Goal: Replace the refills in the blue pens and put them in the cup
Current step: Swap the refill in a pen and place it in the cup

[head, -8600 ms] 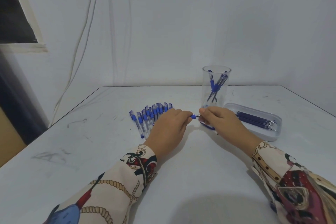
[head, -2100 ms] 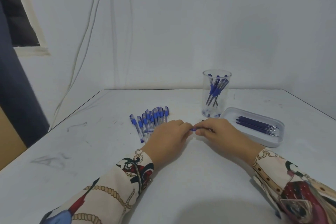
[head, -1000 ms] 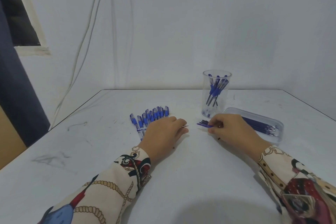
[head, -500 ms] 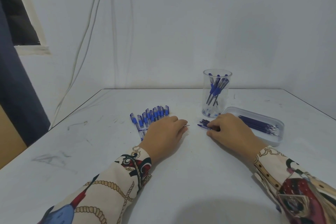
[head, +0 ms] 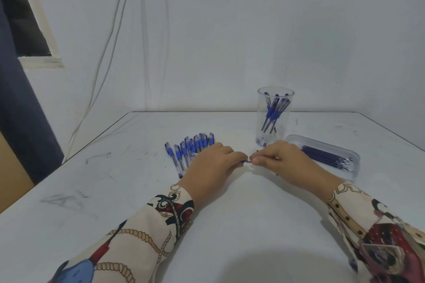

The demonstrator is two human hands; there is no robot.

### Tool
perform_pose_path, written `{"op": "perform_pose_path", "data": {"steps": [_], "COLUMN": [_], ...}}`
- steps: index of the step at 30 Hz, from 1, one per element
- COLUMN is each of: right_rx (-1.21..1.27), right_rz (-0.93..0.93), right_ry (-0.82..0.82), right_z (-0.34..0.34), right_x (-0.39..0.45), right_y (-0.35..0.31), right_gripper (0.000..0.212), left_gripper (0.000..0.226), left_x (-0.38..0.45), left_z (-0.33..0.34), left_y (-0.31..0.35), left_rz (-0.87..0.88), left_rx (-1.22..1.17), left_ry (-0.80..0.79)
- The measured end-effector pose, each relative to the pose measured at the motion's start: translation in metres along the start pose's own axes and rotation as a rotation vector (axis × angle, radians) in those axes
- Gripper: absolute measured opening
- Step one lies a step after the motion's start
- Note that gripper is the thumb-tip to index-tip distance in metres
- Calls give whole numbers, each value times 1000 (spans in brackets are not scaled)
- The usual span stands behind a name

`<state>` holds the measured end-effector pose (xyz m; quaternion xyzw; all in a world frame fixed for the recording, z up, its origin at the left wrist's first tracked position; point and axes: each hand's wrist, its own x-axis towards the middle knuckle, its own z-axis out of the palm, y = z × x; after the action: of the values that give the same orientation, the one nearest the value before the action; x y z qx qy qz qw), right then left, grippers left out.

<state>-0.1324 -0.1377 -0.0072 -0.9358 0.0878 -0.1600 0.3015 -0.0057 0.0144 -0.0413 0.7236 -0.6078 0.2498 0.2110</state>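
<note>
Two hands meet at the middle of the white table (head: 230, 225), fingertips almost touching. The left hand (head: 212, 167) and the right hand (head: 279, 159) each pinch one end of a small blue pen piece (head: 246, 162), of which only a short bit shows between the fingers; whether it is a barrel or a refill cannot be told. Just behind the left hand lies a row of blue pens (head: 190, 148), side by side on the table. Behind the right hand stands a clear cup (head: 274, 117), upright, with several blue pens leaning inside. To the right of the cup sits a shallow clear tray (head: 354, 169) holding dark refills (head: 326, 158).
</note>
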Motion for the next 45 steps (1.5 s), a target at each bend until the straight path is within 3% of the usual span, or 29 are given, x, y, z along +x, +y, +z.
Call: {"op": "perform_pose_path", "data": {"steps": [14,18,21,24,27,32,35,39,42,45], "right_rx": [-104,37,42,174,235,379,379,438,417,388], "right_rz": [-115,12,83,106,123,111,134,137,175,184], "right_ry": [201,128,88,89,81,57,74,48,64,70], "right_z": [9,7,8,9,10,9,9,10,10,11], "right_x": [1,0,1,2,5,2,3,3,4,6], "right_y": [2,-2,0,0,0,-1,0,1,0,1], "right_gripper": [15,5,23,4,2,23,12,21,6,8], "left_gripper": [41,41,40,40,39,41,40,40,40,41], "left_x": [2,2,1,0,1,1,2,1,1,1], "left_z": [2,2,2,3,3,3,3,3,2,3], "left_y": [-1,-2,-3,-5,-5,-3,-4,-3,-3,-4], "left_rz": [5,-1,-1,0,-3,0,3,4,-8,-18], "left_rx": [-43,-27,-21,-12,-17,-14,-17,-9,-9,5], "left_ry": [88,85,84,86,76,87,88,84,82,61]}}
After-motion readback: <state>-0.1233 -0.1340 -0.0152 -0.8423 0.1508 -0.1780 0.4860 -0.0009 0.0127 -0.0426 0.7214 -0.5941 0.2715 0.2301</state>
